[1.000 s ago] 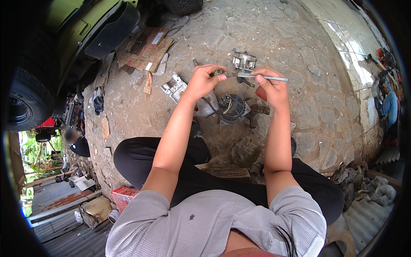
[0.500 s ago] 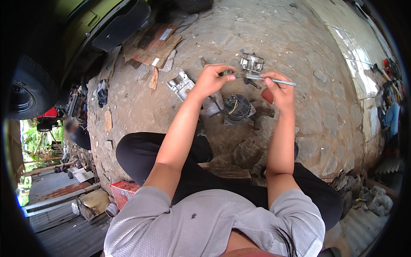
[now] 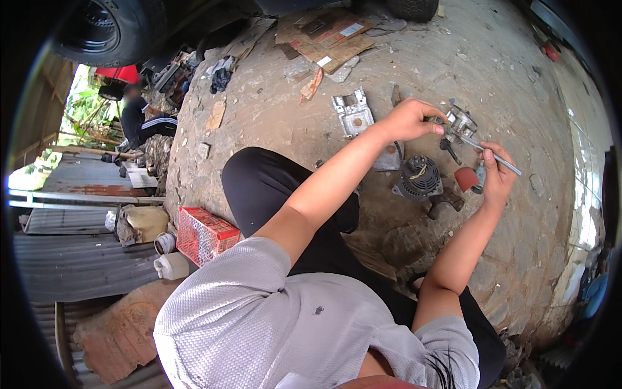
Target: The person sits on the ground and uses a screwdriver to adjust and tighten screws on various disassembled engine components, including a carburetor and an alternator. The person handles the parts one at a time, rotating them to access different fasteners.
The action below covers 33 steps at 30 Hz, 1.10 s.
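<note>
My left hand [image 3: 414, 120] is closed in a pinch on a small greyish metal part, mostly hidden by the fingers. In my right hand [image 3: 497, 178] is a slim silvery metal rod [image 3: 505, 162], its far end reaching toward my left fingertips. Just beyond them on the ground sits a silvery cast metal part [image 3: 461, 121], with a short dark piece [image 3: 449, 152] on its near side. Below the hands lies a round black finned alternator-like unit [image 3: 420, 176] with a yellowish wire on top. A red cup-shaped thing [image 3: 465, 178] stands beside my right hand.
A silvery bracket [image 3: 353, 113] and a grey metal piece [image 3: 387, 157] lie left of the round unit. A rusty metal piece [image 3: 447, 201] is near it. Flattened cardboard [image 3: 324, 42], a red crate [image 3: 206, 235] and a tyre [image 3: 110, 32] surround the area. A person [image 3: 146, 117] sits far left.
The view has swung left, so the ground parts appear further right and the crate shows more fully. Both hands keep their holds, and the rod is now angled more steeply.
</note>
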Each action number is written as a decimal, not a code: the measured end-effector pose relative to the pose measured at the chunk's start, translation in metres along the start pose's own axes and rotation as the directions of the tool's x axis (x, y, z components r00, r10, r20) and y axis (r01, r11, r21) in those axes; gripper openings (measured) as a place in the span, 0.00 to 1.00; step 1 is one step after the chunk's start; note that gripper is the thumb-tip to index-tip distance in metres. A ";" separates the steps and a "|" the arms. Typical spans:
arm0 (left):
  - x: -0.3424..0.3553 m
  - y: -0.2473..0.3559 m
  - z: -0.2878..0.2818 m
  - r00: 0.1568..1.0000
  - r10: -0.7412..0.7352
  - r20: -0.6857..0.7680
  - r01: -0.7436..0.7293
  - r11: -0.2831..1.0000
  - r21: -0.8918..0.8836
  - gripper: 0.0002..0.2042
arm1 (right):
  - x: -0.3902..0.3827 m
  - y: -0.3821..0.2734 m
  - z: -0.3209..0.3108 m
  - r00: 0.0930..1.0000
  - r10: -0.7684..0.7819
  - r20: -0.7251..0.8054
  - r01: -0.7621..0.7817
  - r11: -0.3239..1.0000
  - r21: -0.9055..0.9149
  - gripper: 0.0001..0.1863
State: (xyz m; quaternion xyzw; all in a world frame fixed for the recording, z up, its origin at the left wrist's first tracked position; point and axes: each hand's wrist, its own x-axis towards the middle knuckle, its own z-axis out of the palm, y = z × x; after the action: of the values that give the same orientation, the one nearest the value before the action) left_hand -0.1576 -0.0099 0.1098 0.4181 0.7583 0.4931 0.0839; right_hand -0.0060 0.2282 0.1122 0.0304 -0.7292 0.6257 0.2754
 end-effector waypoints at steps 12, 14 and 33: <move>0.002 0.003 0.003 0.998 0.055 -0.002 -0.055 0.998 0.003 0.17 | -0.006 0.005 -0.009 0.998 -0.022 -0.066 0.021 1.000 -0.014 0.14; 0.003 0.004 0.002 1.000 0.020 0.005 -0.020 1.000 0.005 0.17 | -0.003 0.001 -0.008 0.998 -0.043 -0.043 0.041 0.998 -0.057 0.14; 0.003 -0.002 0.005 0.998 0.068 -0.006 -0.068 0.998 0.000 0.17 | -0.004 0.002 -0.013 1.000 -0.010 0.004 0.010 1.000 -0.015 0.11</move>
State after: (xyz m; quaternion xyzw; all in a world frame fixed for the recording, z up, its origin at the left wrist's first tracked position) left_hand -0.1583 -0.0048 0.1068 0.4423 0.7439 0.4968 0.0649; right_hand 0.0013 0.2400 0.1099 0.0332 -0.7341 0.6188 0.2776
